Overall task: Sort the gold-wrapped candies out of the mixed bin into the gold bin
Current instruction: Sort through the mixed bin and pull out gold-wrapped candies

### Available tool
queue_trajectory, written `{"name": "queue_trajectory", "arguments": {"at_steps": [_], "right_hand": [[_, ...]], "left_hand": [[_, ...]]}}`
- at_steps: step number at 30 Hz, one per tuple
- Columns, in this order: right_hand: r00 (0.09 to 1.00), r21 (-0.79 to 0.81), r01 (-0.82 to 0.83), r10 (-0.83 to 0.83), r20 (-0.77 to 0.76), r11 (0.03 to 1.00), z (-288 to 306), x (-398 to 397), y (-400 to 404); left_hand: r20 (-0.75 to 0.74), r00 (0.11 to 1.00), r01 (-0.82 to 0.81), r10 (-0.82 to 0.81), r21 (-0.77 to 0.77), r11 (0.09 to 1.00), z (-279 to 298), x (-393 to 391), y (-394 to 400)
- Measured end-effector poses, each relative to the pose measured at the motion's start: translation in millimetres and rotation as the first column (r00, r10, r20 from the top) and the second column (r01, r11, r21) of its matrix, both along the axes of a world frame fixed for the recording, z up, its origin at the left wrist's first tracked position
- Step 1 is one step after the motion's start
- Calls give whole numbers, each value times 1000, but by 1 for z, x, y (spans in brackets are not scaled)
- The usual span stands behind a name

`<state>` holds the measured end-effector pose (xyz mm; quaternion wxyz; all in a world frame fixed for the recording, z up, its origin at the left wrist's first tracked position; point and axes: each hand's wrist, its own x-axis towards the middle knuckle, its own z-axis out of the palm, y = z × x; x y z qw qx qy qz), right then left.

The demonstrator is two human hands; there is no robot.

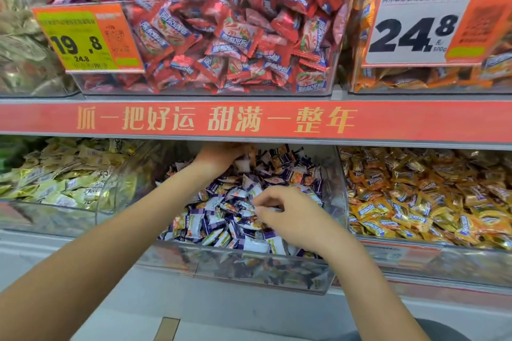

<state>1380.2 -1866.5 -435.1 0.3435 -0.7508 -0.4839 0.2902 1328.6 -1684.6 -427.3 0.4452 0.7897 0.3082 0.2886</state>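
Note:
The mixed bin (249, 268) is a clear tub at the middle of the lower shelf, heaped with purple-and-white candies (221, 219). A few gold-orange candies (300, 178) lie near its back. My left hand (219, 156) reaches to the back of this bin under the shelf strip, its fingertips buried in the pile. My right hand (288, 212) hovers over the front of the heap, fingers curled, pinching a wrapped candy (256, 209). The gold bin (443, 260) stands to the right, full of gold-wrapped candies (401, 202).
A red shelf strip (249, 120) overhangs the lower bins. Above it sit a bin of red candies (235, 36) and an orange-candy bin with a price card (421, 25). A bin of pale gold candies (61, 183) is at lower left.

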Motion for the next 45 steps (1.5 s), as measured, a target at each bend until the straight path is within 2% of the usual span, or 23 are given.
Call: {"name": "queue_trajectory", "arguments": {"at_steps": [2, 4, 6, 9, 11, 12, 13, 14, 15, 17, 19, 22, 25, 27, 30, 33, 35, 36, 37, 38, 39, 41, 45], "right_hand": [[987, 139, 108, -123, 103, 984, 1, -3, 1], [960, 307, 181, -235, 151, 934, 5, -7, 4], [967, 409, 209, -250, 50, 888, 9, -13, 6], [949, 421, 265, -158, -272, 867, 16, -24, 6], [947, 439, 294, -196, -254, 849, 15, -28, 0], [953, 463, 303, -256, -163, 833, 16, -28, -6], [941, 498, 312, -335, -46, 809, 17, -25, -13], [904, 539, 320, -421, 70, 779, 18, -21, -23], [849, 578, 327, -500, 168, 748, 21, -15, -32], [728, 608, 375, -628, 275, 700, 23, 2, -50], [659, 572, 452, -689, 303, 684, 16, 25, -58], [640, 426, 519, -667, 380, 741, 1, 51, -57], [670, 460, 496, -661, 336, 737, 3, 46, -54], [713, 547, 406, -628, 311, 732, 10, 30, -50], [693, 593, 222, -552, 463, 774, 18, 1, -41], [658, 532, 93, -453, 602, 842, 17, -17, -19], [740, 424, 111, -359, 569, 899, 13, -23, -5], [779, 375, 144, -339, 527, 916, 9, -22, -1], [794, 342, 176, -338, 505, 923, 5, -20, 2], [799, 329, 210, -356, 485, 921, 3, -18, 2], [805, 337, 250, -388, 449, 908, 3, -17, 1], [831, 350, 304, -426, 357, 886, 5, -14, -2], [867, 297, 303, -392, 309, 905, 3, -8, -8]], "left_hand": [[140, 988, 83, -61, -154, 985, 11, -23, -16], [155, 986, 97, -64, -216, 972, 15, -39, -29], [156, 986, 98, -49, -321, 942, 19, -49, -42], [175, 981, 157, -90, -424, 892, 19, -60, -60], [167, 981, 165, -100, -444, 880, 15, -69, -66], [147, 984, 156, -104, -404, 901, 13, -74, -68], [101, 988, 144, -119, -286, 948, 9, -78, -67], [27, 988, 157, -155, -94, 983, 6, -81, -66], [-61, 974, 223, -218, 110, 969, 3, -82, -67], [-294, 855, 512, -428, 344, 787, 0, -73, -75], [-523, 652, 749, -549, 329, 576, -6, -52, -84], [-758, 473, 840, -450, 233, 491, -15, -26, -82], [-815, 457, 853, -357, 287, 436, -21, -19, -72], [-802, 512, 830, -308, 370, 417, -18, -20, -61], [-791, 589, 741, -168, 445, 503, -11, -26, -29], [-828, 558, 691, 47, 496, 526, -5, -34, -5], [-847, 532, 661, 9, 422, 620, 3, -35, 0], [-809, 577, 611, -115, 334, 718, 9, -33, -2], [-701, 671, 537, -241, 236, 810, 16, -27, -5], [-565, 776, 455, -280, 196, 868, 21, -19, -8], [-484, 834, 401, -264, 203, 893, 24, -11, -10], [-563, 793, 430, -235, 242, 870, 22, 9, -10], [-821, 534, 504, -203, 116, 856, 12, 47, -19]]}}
